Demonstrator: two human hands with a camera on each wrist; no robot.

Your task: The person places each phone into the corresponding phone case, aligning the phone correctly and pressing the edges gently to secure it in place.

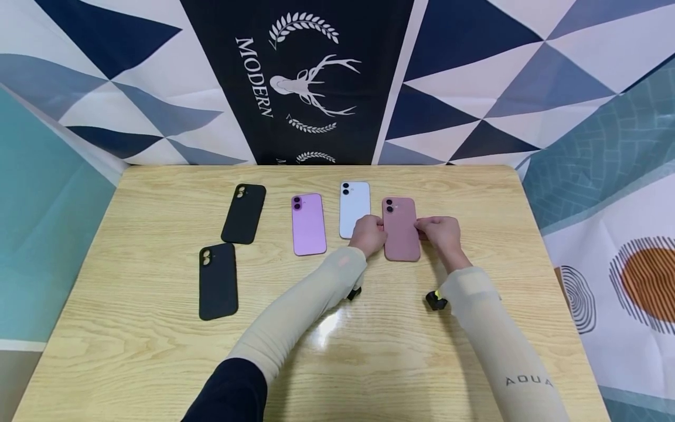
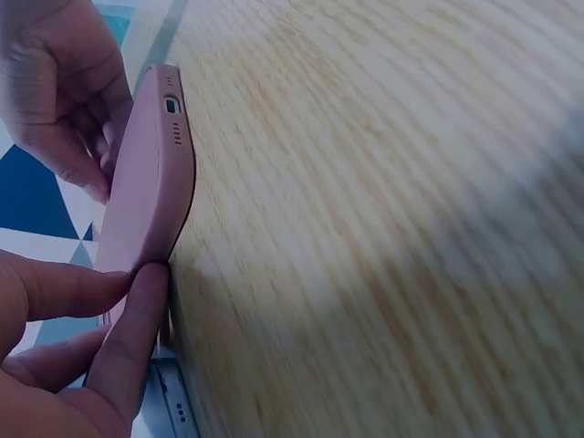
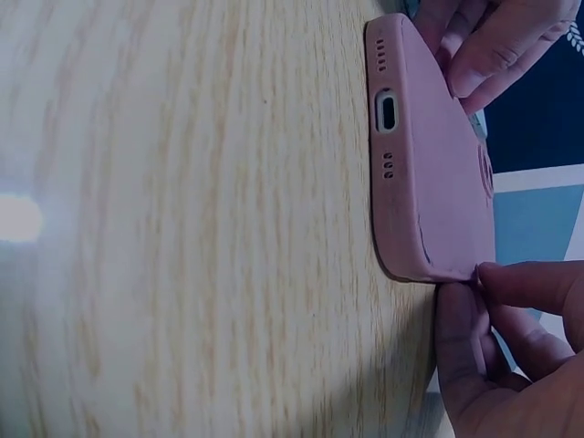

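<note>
A phone in a pink case (image 1: 402,234) lies back side up toward the far right of the table. My left hand (image 1: 367,235) pinches its left edge, while the fingers and thumb of my right hand (image 1: 442,235) grip the right edge. In the right wrist view, the bottom rim of the pink case (image 3: 392,196) shows a charging port and speaker holes, and it rests on or just above the wood. A white phone (image 1: 355,202) lies beside my left hand, partly covered by it. The pink phone's screen side faces down, hidden.
A purple phone (image 1: 309,228) lies left of the white one. Two black phone cases (image 1: 244,214) (image 1: 218,284) sit farther left, one nearer the front. Patterned fabric (image 1: 316,88) hangs along the table's back edge. Light wood (image 1: 132,351) extends at the front left.
</note>
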